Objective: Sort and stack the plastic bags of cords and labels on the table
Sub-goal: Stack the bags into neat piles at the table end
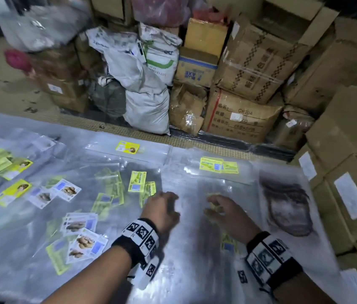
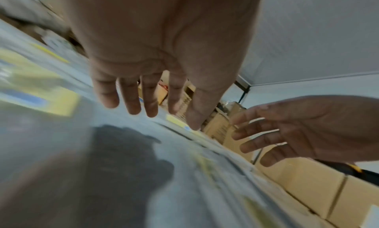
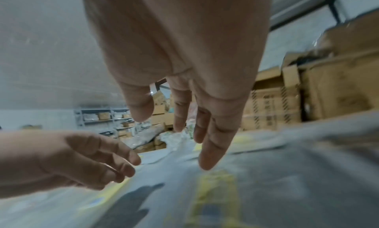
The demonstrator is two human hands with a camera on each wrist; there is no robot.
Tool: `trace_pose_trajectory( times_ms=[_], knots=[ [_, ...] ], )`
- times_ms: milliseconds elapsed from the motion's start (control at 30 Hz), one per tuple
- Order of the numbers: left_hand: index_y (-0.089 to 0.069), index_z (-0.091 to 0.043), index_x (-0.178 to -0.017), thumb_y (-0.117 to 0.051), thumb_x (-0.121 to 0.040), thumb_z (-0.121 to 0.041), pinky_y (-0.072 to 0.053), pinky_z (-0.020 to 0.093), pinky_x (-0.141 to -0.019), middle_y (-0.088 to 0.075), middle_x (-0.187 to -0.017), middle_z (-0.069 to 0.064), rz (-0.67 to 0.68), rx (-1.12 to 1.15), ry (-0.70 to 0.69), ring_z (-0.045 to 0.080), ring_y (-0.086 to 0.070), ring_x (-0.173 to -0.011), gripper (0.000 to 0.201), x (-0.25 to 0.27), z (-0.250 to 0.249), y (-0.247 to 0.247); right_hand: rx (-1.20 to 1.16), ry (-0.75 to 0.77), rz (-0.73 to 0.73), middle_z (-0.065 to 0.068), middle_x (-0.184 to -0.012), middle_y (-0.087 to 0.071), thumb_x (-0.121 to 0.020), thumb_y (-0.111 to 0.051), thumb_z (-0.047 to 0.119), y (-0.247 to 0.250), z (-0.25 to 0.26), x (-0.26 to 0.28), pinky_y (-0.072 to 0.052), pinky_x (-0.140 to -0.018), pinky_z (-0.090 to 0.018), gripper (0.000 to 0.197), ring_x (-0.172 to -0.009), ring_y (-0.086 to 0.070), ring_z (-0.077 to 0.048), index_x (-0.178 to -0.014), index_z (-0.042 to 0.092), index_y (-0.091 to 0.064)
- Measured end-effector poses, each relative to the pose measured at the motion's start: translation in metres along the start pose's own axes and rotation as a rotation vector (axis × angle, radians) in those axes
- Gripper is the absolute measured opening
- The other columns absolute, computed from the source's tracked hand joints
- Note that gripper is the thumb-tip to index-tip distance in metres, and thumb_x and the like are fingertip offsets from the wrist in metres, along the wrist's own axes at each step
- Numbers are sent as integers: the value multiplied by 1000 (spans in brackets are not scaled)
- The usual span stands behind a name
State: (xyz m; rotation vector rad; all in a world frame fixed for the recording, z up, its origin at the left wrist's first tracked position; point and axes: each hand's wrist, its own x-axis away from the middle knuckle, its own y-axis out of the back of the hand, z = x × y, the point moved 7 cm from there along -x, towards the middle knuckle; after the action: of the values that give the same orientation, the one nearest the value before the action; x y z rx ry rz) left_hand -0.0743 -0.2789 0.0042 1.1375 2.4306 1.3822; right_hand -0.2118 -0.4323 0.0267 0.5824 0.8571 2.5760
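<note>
You are holding both hands low over the sheet of clear plastic bags [image 1: 195, 216] that is covering the table, and neither hand is gripping anything. Your left hand [image 1: 162, 209] is hanging with its fingers spread and loosely straight, and your right hand [image 1: 226, 212] is doing the same, its fingers reaching forward and a little downward. Take the dark coil of cord [image 1: 287, 207] as your landmark: it is lying inside a bag to the right of your right hand, well apart from your left, so the right hand is the nearer one for it. The coil's long axis is running roughly away from you. Between your two hands, left of the coil, a blurred yellow label [image 1: 213, 204] is showing just under your right fingertips [image 1: 211, 200]; whether the fingertips are touching the plastic over it cannot be told. Farther from you than the coil and to its left, a bag with a pair of yellow labels [image 1: 218, 165] is lying flat with its long side across your view. Far left of the coil, loose yellow and white labels [image 1: 67, 189] are lying scattered at mixed angles. The next pick is probably turning on the bag directly beneath your right palm, reached by lowering rather than by stretching sideways.
</note>
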Motion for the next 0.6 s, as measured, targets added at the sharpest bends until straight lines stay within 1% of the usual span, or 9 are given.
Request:
trace_pose_trajectory(
  times_ms=[100,133,200,233,300,367,433,500,600],
  knots=[
    [-41,-33,-142,-67,-80,-39,-30,41,-112,-36,-148,4,-141,-217,141,27,-30,-137,68,12,67,39,0,21,74,8,-104,-58,-86,-72,35,-70,35,-29,-45,-87,-28,25,-97,-57,-11,-106,23,-63],
    [-31,-34,-147,-68,-79,-41,-26,44,-114,-25,-154,5,-127,-255,186,28,-22,-142,78,15,86,45,45,3,90,10,-93,-55,-85,-71,33,-89,47,-38,-44,-83,-28,16,-91,-55,-13,-93,25,-61],
    [-17,-34,-151,-72,-76,-45,-22,49,-115,-12,-159,5,-66,-276,225,29,-12,-146,94,19,114,49,92,-60,92,9,-75,-49,-83,-71,27,-118,66,-52,-43,-76,-28,23,-81,-54,-19,-73,25,-50],
    [-16,-34,-151,-72,-75,-48,-22,50,-115,-11,-159,5,-38,-277,218,29,-13,-146,96,20,123,48,107,-101,51,8,-71,-49,-80,-72,28,-128,71,-59,-44,-75,-28,25,-79,-56,-22,-70,23,-49],
    [-17,-35,-149,-70,-71,-52,-24,49,-113,-11,-158,5,4,-292,173,29,-14,-145,95,22,136,48,195,-221,-48,5,-78,-57,-72,-72,39,-140,77,-65,-46,-74,-29,24,-88,-62,-25,-77,23,-54],
    [-15,-36,-148,-68,-71,-53,-22,47,-113,-8,-157,4,48,-275,147,28,-10,-146,96,23,145,50,294,-350,-126,-6,-112,-62,-62,-69,52,-151,75,-67,-52,-85,-35,57,-108,-61,-31,-110,24,-58],
    [-9,-39,-151,-67,-72,-52,-16,49,-115,0,-159,4,97,-247,147,29,-1,-147,99,24,155,52,349,-438,-140,-12,-138,-47,-64,-74,53,-164,74,-67,-47,-99,-45,86,-127,-48,-36,-137,21,-43],
    [-2,-46,-151,-64,-74,-54,-12,53,-116,8,-161,5,136,-252,149,31,5,-148,100,27,162,54,366,-478,-164,-14,-145,-40,-66,-78,54,-171,74,-64,-43,-103,-49,95,-133,-41,-37,-144,21,-35],
    [1,-52,-149,-60,-79,-53,-5,57,-117,20,-161,6,204,-270,153,34,13,-148,93,30,172,61,319,-491,-195,-16,-140,-45,-59,-79,57,-176,70,-60,-44,-101,-50,95,-126,-45,-39,-137,22,-37]
  ],
)
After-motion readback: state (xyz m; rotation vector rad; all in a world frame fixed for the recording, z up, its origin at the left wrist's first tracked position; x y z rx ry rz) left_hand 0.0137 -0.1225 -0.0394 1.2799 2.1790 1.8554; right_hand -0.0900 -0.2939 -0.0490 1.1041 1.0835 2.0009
